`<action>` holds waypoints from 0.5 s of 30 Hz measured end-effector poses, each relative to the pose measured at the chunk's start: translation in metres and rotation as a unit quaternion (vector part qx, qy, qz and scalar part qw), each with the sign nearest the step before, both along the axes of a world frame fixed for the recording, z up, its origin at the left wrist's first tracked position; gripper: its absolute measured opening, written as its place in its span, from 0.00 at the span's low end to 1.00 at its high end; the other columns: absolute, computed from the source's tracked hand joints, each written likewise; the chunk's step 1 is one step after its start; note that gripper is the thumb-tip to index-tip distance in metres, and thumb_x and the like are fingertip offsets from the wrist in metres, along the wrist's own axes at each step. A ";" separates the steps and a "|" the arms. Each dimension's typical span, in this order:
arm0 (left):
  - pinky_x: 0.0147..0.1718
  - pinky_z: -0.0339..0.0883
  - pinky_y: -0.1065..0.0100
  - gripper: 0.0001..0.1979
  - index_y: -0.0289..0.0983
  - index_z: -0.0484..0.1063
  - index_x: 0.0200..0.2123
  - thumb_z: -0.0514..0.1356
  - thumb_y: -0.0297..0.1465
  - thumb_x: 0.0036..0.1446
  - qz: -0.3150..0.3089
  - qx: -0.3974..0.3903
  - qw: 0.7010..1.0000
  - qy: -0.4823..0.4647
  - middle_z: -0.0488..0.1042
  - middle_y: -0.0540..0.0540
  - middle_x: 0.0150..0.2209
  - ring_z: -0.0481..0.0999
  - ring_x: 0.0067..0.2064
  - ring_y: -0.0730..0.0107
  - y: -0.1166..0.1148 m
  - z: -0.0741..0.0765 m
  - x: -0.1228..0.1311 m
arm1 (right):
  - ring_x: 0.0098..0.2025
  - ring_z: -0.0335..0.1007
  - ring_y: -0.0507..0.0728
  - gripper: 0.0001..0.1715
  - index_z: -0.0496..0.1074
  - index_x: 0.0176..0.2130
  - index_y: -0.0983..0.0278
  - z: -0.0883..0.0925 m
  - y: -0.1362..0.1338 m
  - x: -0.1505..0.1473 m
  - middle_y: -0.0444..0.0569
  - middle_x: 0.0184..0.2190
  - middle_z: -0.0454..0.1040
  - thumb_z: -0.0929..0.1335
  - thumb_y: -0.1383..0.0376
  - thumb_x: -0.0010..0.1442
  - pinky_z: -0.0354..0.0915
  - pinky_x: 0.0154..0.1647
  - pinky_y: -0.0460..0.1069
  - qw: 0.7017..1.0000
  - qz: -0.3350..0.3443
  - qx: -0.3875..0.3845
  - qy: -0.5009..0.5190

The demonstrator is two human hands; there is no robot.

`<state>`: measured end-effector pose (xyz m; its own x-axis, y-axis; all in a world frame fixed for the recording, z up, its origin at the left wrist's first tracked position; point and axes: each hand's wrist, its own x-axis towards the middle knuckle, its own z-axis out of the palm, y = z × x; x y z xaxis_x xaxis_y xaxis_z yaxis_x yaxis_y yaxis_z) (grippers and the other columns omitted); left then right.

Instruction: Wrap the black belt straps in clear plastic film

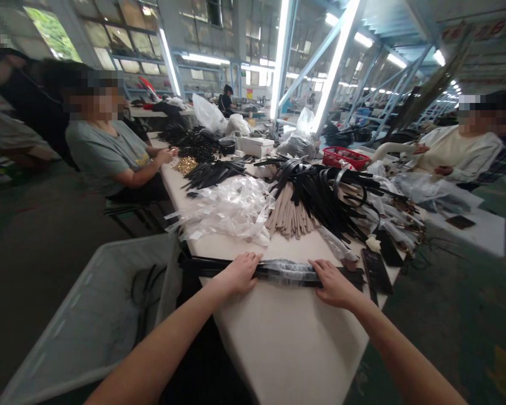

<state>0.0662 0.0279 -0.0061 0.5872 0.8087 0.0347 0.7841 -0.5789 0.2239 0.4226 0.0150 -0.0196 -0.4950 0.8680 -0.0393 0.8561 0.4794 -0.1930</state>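
Across the white table [278, 332] lies a long bundle of black straps [219, 266], with clear plastic film [287, 271] around its middle. My left hand [242, 273] is closed over the bundle just left of the film, thumb at the near side. On the other side of the film, my right hand [331, 281] grips the straps the same way. The left end of the bundle sticks out past the table edge. Its right end lies near a dark phone [377, 271]. My palms hide part of the straps.
Beyond the bundle are a heap of clear plastic sleeves [231, 208] and a pile of black and beige straps [320, 188]. A grey bin [88, 320] stands at the left. One person [105, 146] sits at the left, another [459, 146] at the right near a red basket [346, 157].
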 end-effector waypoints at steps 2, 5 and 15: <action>0.53 0.65 0.56 0.27 0.33 0.64 0.56 0.62 0.29 0.52 0.020 -0.012 0.999 0.036 0.71 0.34 0.50 0.72 0.52 0.51 -0.011 0.004 0.000 | 0.57 0.62 0.67 0.35 0.66 0.58 0.69 0.000 0.007 -0.009 0.62 0.53 0.69 0.67 0.69 0.49 0.56 0.61 0.58 1.000 0.012 -0.012 -0.021; 0.43 0.70 0.57 0.15 0.33 0.68 0.46 0.60 0.26 0.53 0.054 -0.024 0.995 0.081 0.74 0.36 0.42 0.77 0.44 0.52 -0.029 0.007 -0.005 | 0.48 0.69 0.66 0.20 0.72 0.44 0.64 -0.011 0.017 -0.015 0.59 0.41 0.74 0.66 0.72 0.49 0.61 0.52 0.57 0.997 0.011 -0.047 -0.052; 0.39 0.68 0.63 0.08 0.41 0.69 0.41 0.60 0.30 0.55 0.333 -0.097 0.938 -0.009 0.78 0.44 0.36 0.79 0.40 0.55 -0.195 0.005 -0.197 | 0.43 0.75 0.64 0.28 0.68 0.51 0.52 0.041 0.030 -0.163 0.53 0.44 0.78 0.64 0.72 0.52 0.62 0.42 0.56 0.988 0.141 -0.017 -0.059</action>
